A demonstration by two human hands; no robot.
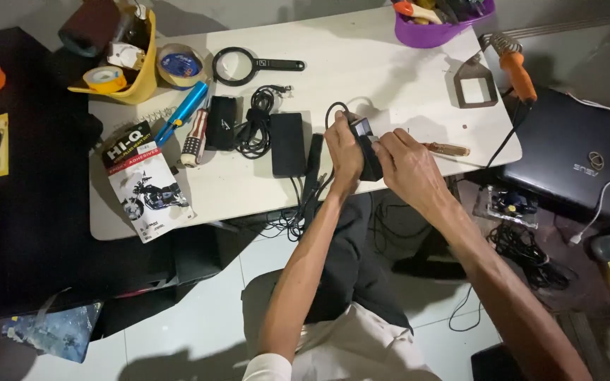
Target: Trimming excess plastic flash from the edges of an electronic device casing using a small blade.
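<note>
- Small black boxy device (367, 152): dark casing with a paler panel on its upper face, held upright just above the near edge of the white worktop (361, 63).
- Black cable (331, 113): arcs up from the device's top, looping over the worktop.

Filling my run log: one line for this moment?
left hand: grips small black device | right hand: also on it | place: white table edge

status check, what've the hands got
Left hand and right hand both grip small black box. Cord attached. Screwdriver beside right hand.
</note>
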